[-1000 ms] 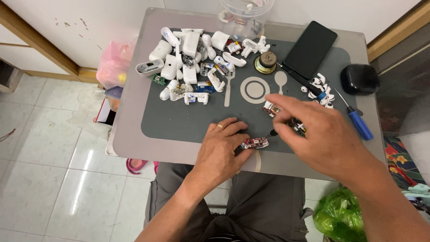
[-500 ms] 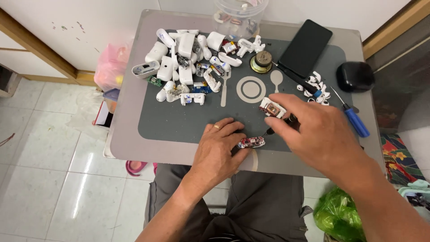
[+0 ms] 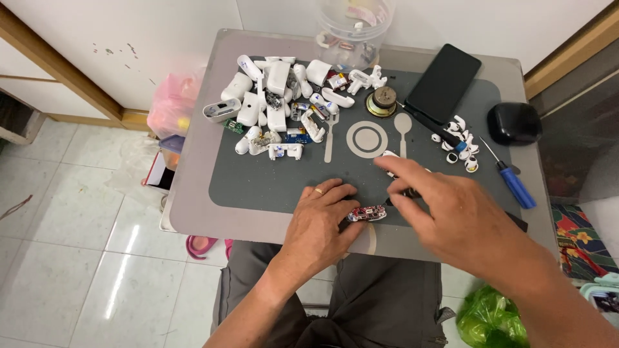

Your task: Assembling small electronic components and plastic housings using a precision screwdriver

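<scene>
A small red circuit board (image 3: pixel 366 213) lies at the grey mat's (image 3: pixel 258 183) near edge, pinned by the left hand's (image 3: pixel 322 222) fingers, while the right hand (image 3: pixel 451 216) grips a dark tool beside it; steady, precise tip placement seems needed.

A grey worktop (image 3: pixel 200 212) stands against a white wall (image 3: pixel 129 32), with glossy pale floor tiles (image 3: pixel 77 258) and wooden trim (image 3: pixel 58 71) to its left
</scene>
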